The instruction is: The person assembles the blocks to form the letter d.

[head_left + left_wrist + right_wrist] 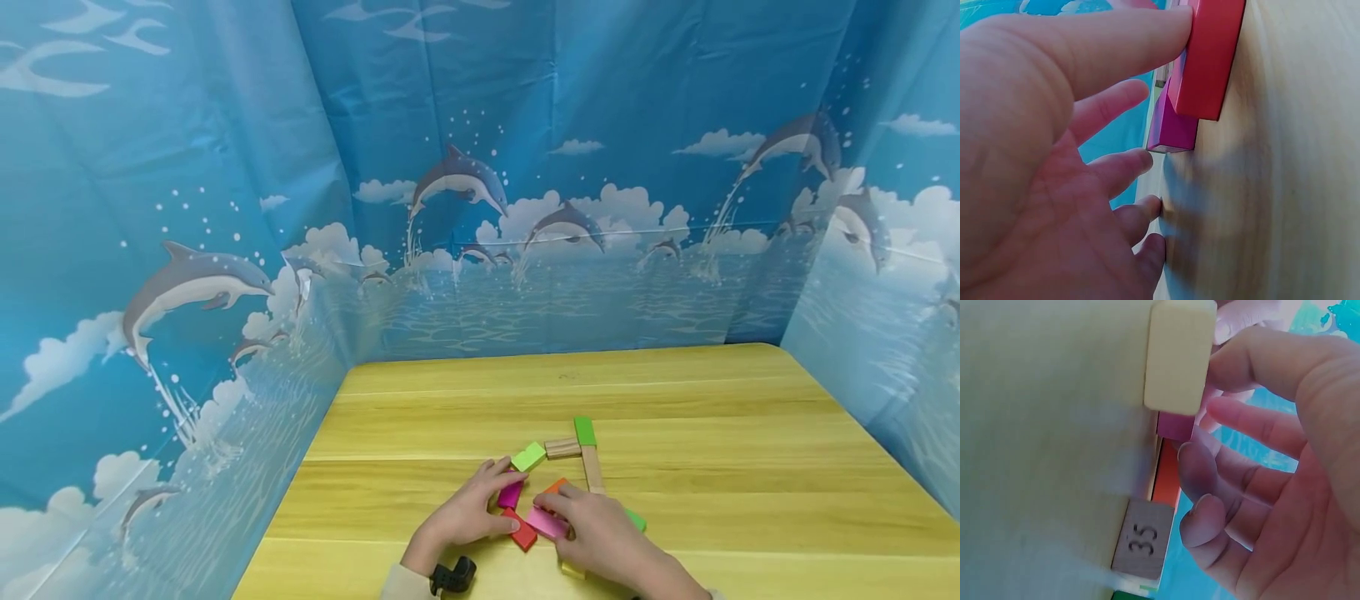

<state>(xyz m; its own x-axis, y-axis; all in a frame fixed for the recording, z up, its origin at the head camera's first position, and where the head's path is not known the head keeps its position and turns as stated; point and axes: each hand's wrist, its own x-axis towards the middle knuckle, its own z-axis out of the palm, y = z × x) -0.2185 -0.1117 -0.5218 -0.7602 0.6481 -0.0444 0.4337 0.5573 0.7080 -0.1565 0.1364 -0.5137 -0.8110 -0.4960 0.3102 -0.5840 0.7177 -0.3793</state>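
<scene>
My left hand [467, 507] has its fingers loosely spread around a magenta block [510, 492]. Its thumb touches a red block [1213, 59], while the other fingers hold nothing in the left wrist view. With thumb and fingers, my right hand [607, 537] pinches a pink block [547, 523] beside the red block [523, 533]. An orange block [555, 486] lies just behind the right fingers. Near the right palm is a yellow block [573, 571], partly covered by the hand. The right wrist view shows a wooden block marked 35 [1142, 540] below the orange block [1166, 472].
Farther back, a light green block [528, 456], a brown wood-grain block [562, 448], a green block [585, 431] and a tan block [592, 469] continue the arrangement. Another green block [636, 520] shows beside the right hand. A dolphin-print curtain [525, 308] surrounds the wooden table [420, 408].
</scene>
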